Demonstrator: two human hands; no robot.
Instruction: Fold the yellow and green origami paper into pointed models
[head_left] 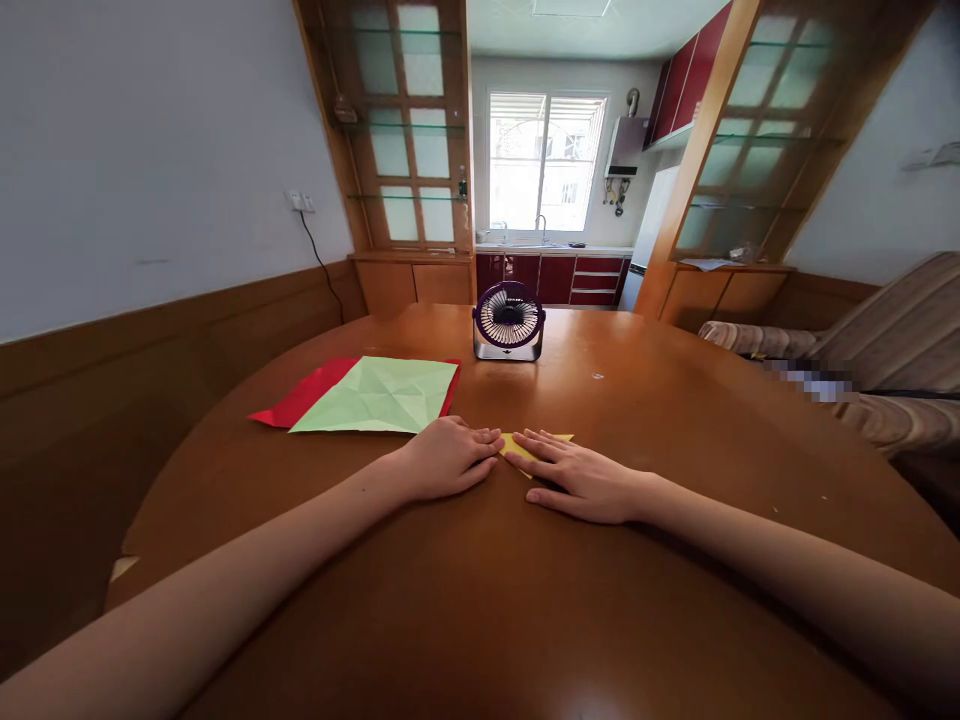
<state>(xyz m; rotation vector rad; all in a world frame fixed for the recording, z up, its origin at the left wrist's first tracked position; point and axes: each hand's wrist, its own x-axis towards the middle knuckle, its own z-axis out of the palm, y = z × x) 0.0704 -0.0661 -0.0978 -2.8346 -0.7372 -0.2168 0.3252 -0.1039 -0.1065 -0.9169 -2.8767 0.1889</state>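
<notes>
Yellow paper (536, 440) lies pressed under both flat, spread hands, left (450, 457) and right (577, 478).

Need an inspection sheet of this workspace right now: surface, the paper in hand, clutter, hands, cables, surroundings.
Surface: round wooden table, glossy, a few small specks.
Job's things: yellow paper, small, folded, flat on the table, mostly covered by both hands.
Clutter: green sheet, creased, lying on a red sheet; small purple fan behind.
Hands: left hand and right hand flat, fingers pressing the yellow paper.
Cables: black cable down the left wall from a socket.
Surroundings: kitchen window, striped sofa at right.
</notes>
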